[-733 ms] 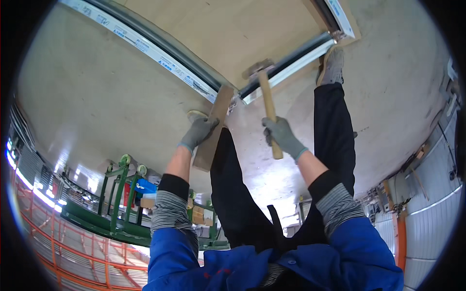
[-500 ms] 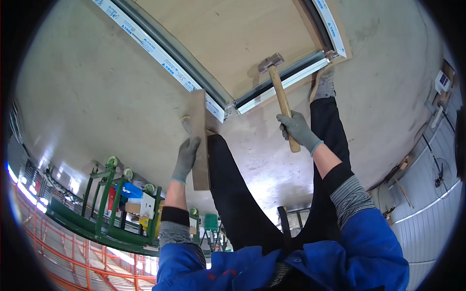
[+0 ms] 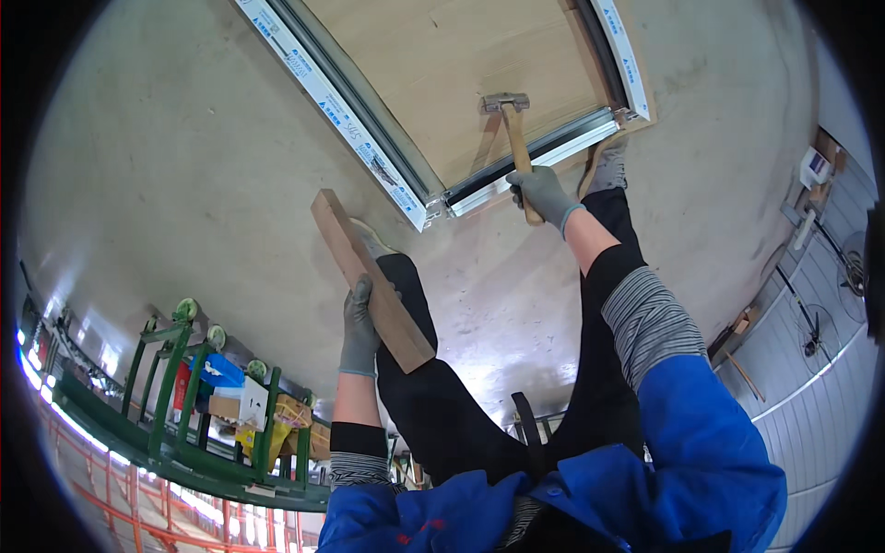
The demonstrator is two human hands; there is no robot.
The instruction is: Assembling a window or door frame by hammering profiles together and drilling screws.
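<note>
My left hand (image 3: pixel 360 318), in a grey glove, is closed round a brown wooden block (image 3: pixel 367 276), which slants across my left shin. In my gloved right hand (image 3: pixel 546 195) is a hammer (image 3: pixel 518 140), gripped low on its wooden handle. Its metal head is above the wooden panel (image 3: pixel 442 64) at the short end of a metal frame (image 3: pixel 479 187). The long left profile (image 3: pixel 341 115) carries blue-and-white protective film. Metal corner fittings (image 3: pixel 437 207) show where this profile meets the short one, close to both hands. The block is apart from the frame.
My feet stand beside the frame's near end, the right shoe (image 3: pixel 608 166) close to its right corner. A green wheeled cart (image 3: pixel 166 405) with boxes is at the lower left, with orange railings (image 3: pixel 138 507) beyond. A fan (image 3: pixel 816 341) is by the right wall.
The wooden block has come away from the left profile and tilted, its top swinging left. The hammer has shifted left and slightly up, its handle now more upright.
</note>
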